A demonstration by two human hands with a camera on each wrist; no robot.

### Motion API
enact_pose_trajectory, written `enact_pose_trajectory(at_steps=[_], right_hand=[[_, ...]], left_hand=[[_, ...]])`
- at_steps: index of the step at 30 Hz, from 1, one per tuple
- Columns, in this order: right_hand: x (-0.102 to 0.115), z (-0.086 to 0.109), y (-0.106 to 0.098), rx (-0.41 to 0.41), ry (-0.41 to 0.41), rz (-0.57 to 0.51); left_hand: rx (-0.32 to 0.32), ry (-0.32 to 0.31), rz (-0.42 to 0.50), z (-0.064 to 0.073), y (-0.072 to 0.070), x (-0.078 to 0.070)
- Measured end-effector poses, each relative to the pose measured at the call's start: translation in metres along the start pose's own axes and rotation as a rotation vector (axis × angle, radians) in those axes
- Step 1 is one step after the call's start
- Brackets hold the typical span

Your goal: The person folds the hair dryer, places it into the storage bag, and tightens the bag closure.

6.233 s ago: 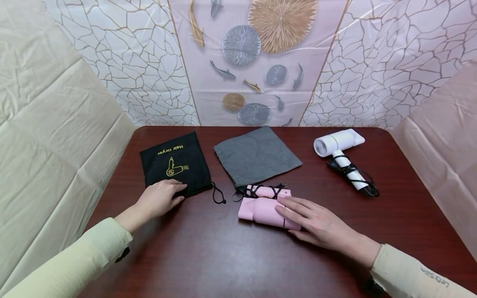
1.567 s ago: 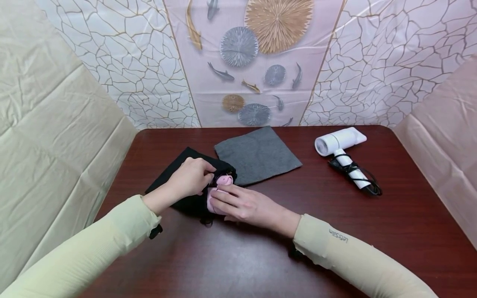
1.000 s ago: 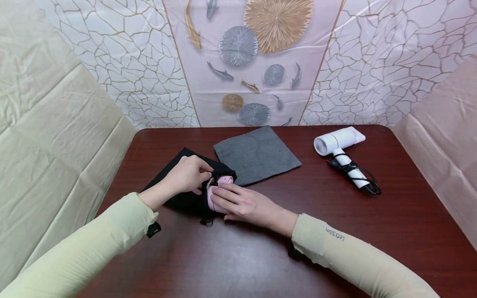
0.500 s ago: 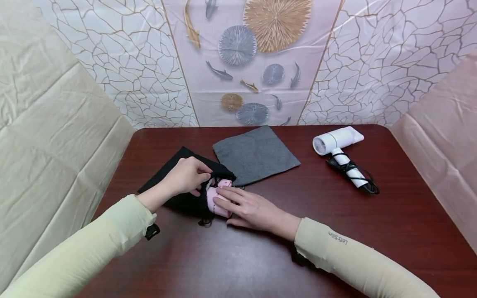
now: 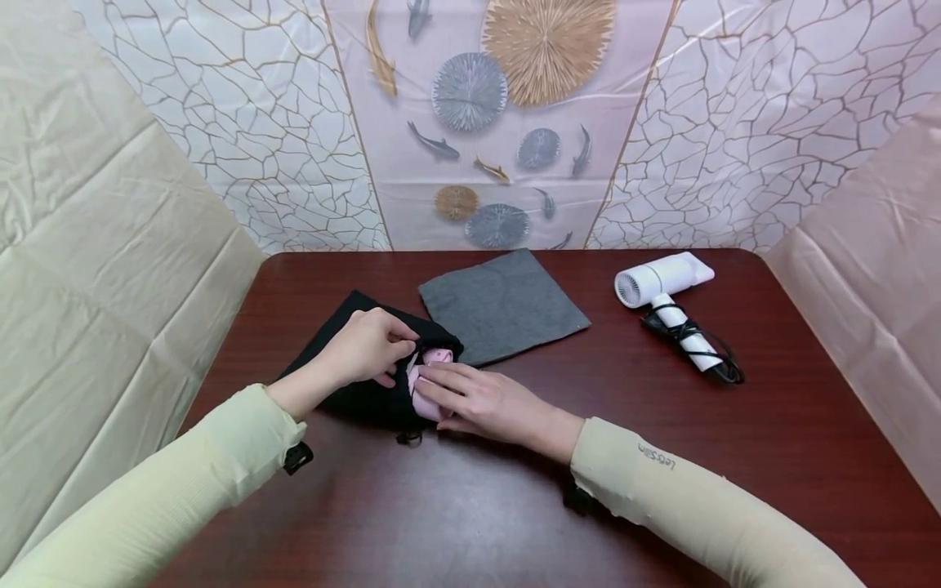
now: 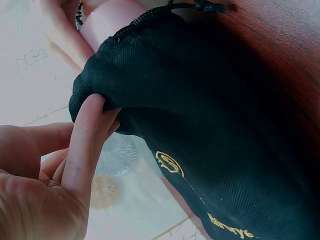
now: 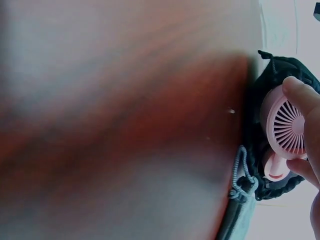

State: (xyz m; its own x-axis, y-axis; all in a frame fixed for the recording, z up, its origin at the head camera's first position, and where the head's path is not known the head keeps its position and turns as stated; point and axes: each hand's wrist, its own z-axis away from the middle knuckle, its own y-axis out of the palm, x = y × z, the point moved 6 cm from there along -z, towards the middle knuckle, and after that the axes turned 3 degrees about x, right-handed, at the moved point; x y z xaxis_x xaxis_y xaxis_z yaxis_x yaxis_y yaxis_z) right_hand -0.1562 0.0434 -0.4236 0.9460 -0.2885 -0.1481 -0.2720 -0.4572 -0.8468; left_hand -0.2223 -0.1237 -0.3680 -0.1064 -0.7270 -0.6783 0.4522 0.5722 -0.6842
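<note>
A pink hair dryer (image 5: 424, 402) with a folded handle lies mostly inside a black drawstring bag (image 5: 375, 403); only its rear end sticks out of the mouth. My left hand (image 5: 367, 347) pinches the upper rim of the bag's mouth between thumb and fingers, lifting the cloth. Yellow print shows on the bag (image 6: 200, 110) in the left wrist view. My right hand (image 5: 492, 408) grips the dryer's rear end, its fingers over the top. In the right wrist view the round vent grille (image 7: 290, 127) faces out, with a drawcord loop (image 7: 242, 175) hanging beside the mouth.
A grey cloth pouch (image 5: 507, 306) lies flat behind the black bag, close to its mouth. At the back right rests a white hair dryer (image 5: 665, 279) with its black cord (image 5: 687, 331) wound round the handle. The dark red table (image 5: 470, 506) ends at fabric walls.
The pink dryer, earlier on the table's middle under my right hand, has moved left into the black bag. My left hand now holds the bag's rim raised. Lately the dryer shifted slightly out, then back in.
</note>
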Motion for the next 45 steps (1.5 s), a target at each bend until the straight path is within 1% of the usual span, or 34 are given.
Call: enact_pose_trajectory(at_steps=[5, 11, 13, 17, 22, 24, 27, 29, 32, 35, 38, 45], right_hand=[[-0.007, -0.010, -0.001, -0.004, 0.041, -0.025], [-0.010, -0.014, 0.005, 0.037, 0.079, -0.012], [-0.009, -0.014, 0.008, 0.044, 0.081, -0.009], [-0.010, -0.011, 0.009, 0.046, 0.093, -0.054], [-0.019, -0.001, 0.002, 0.059, 0.126, -0.103], [-0.028, 0.003, -0.003, 0.064, 0.169, -0.109], [-0.043, 0.008, -0.008, 0.100, 0.264, -0.121], [-0.054, 0.010, -0.008, 0.144, 0.338, -0.140], [-0.066, 0.010, -0.003, 0.229, 0.429, -0.169], [-0.072, 0.009, 0.005, 0.301, 0.482, -0.186], [-0.074, 0.006, 0.012, 0.331, 0.490, -0.189], [-0.074, -0.005, 0.022, 0.306, 0.470, -0.166]], left_hand=[[-0.010, -0.007, 0.011, 0.003, -0.004, -0.003], [-0.001, -0.017, 0.017, 0.003, -0.005, -0.004], [0.001, -0.022, 0.022, 0.003, -0.004, -0.003], [-0.001, -0.015, 0.029, 0.003, -0.003, 0.002], [-0.001, -0.006, 0.028, 0.002, 0.000, 0.007], [-0.001, 0.001, 0.013, 0.002, 0.000, 0.007], [0.001, 0.019, -0.019, 0.004, 0.001, 0.006], [-0.003, 0.036, -0.046, 0.004, 0.001, 0.004], [-0.011, 0.063, -0.078, 0.004, 0.003, 0.002], [-0.018, 0.093, -0.112, 0.004, 0.005, 0.000], [-0.024, 0.115, -0.143, 0.004, 0.007, -0.001], [-0.028, 0.147, -0.177, 0.008, 0.008, -0.007]])
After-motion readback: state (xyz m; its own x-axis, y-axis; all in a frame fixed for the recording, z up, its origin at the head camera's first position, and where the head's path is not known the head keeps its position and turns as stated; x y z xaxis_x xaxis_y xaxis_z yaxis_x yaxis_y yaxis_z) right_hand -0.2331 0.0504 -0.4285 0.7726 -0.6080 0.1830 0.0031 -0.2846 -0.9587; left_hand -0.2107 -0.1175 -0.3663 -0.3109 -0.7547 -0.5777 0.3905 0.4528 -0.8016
